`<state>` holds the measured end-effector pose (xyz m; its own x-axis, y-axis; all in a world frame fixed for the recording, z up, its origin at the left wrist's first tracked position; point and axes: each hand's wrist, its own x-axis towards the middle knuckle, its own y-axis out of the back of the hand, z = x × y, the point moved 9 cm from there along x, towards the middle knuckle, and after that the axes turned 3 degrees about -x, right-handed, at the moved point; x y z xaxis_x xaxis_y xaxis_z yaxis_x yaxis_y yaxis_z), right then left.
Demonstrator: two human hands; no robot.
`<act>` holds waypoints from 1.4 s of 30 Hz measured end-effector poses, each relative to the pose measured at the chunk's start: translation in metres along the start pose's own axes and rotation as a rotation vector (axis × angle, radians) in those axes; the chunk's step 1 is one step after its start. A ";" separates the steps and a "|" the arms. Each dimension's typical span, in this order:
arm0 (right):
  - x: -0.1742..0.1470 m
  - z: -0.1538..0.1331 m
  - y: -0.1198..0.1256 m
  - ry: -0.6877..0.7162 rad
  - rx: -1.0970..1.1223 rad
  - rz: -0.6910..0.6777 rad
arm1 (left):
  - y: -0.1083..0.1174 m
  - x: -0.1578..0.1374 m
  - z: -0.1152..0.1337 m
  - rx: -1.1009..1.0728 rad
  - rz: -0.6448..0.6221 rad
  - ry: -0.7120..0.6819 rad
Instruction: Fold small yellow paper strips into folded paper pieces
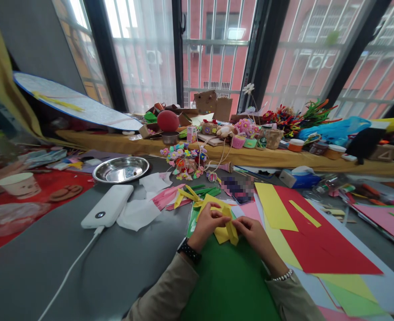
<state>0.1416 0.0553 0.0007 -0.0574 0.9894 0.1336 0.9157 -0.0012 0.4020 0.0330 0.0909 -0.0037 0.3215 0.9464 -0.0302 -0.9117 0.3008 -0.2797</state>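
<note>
Yellow paper (230, 226), partly folded, is above the green sheet (230, 281).
Left hand (207, 224) and right hand (252, 232) pinch it between fingers (220, 220); shaping looks unfinished, with yellow strips (180, 197) at ten o'clock.

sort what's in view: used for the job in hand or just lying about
Likely in use:
folded yellow paper, in left hand and right hand
green sheet beneath
flat yellow sheet, perhaps (matching colour)

Likely just lying about:
white power bank
steel dish
paper cup
</note>
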 end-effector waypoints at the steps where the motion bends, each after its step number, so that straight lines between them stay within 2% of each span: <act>1: 0.000 0.001 0.000 -0.004 0.007 0.002 | 0.000 0.000 -0.001 -0.005 0.001 0.004; 9: 0.000 -0.005 0.002 0.036 -0.114 0.056 | 0.000 0.000 -0.002 -0.030 0.003 -0.003; 16: 0.000 -0.005 -0.001 0.011 -0.069 -0.016 | 0.009 0.001 0.001 -0.043 0.079 -0.012; 21: -0.001 -0.002 -0.001 -0.003 -0.087 -0.006 | 0.009 0.002 0.000 -0.061 0.097 -0.011; 28: -0.001 -0.003 0.000 0.008 -0.080 0.021 | 0.009 0.002 0.001 -0.084 0.090 -0.057; 34: -0.001 -0.003 -0.003 -0.009 -0.045 -0.028 | 0.016 0.001 0.010 -0.091 0.144 -0.136; 42: -0.002 -0.008 0.002 0.031 -0.095 0.029 | 0.016 0.000 0.013 -0.096 0.134 -0.185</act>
<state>0.1400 0.0521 0.0086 -0.0448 0.9838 0.1734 0.8752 -0.0451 0.4817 0.0153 0.0976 0.0038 0.1392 0.9852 0.1004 -0.9119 0.1670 -0.3748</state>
